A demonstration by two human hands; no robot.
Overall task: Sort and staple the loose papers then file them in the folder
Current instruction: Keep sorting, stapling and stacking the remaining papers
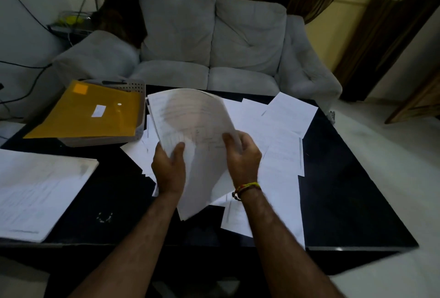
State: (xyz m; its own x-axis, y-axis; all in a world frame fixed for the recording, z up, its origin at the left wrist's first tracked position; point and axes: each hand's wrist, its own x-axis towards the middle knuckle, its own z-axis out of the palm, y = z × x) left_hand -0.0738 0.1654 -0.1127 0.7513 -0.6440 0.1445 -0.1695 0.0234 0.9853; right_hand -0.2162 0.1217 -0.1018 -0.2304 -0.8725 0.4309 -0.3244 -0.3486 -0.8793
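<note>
Beyond both hands, a grey sofa (214, 40), largest thing in view. Under the hands, a black table (345, 190), glossy and dark. Spread beneath and to the right of the hands, loose papers (285, 130), overlapping, lying flat on the tabletop. Far to the left of the left hand, a stacked pile of sheets (35, 190) at the table's near left edge, print blurred and unreadable. Beyond and left of the left hand, a grey perforated tray (137, 88), holding a yellow folder (90, 111) that lies across its top and overhangs the near left rim; on the folder an orange sticky square and a small white label; possibly something dark along the tray's far edge, too dim to tell. Between the two hands, lifted off the table, a held bundle of sheets (190, 119), curved and blurred at the top. Left hand (169, 169) gripping the bundle's lower left edge, thumb on the front. Right hand (242, 152) curled round the bundle's right edge, fingers behind the paper. At the right wrist, a thread bracelet (245, 189), yellow and red.
</note>
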